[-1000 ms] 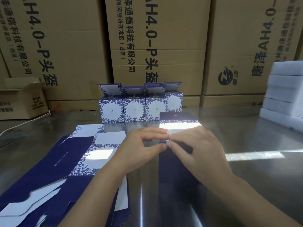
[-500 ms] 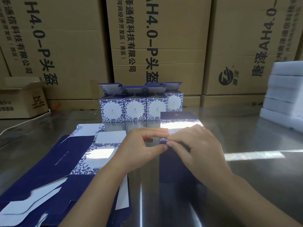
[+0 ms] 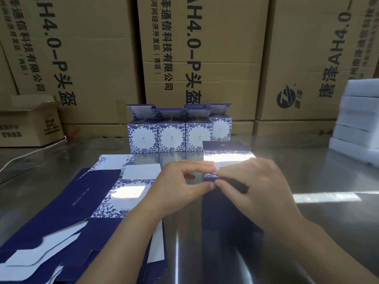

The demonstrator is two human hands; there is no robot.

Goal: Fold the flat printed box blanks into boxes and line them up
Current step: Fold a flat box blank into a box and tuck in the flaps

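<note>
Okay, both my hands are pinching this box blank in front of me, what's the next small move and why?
Probably pull the panels apart so the blank pops open into a tube. Both the left hand and the right hand pinch its near edge, and it still lies flat on the table, while four folded boxes already stand in a row behind it.
</note>
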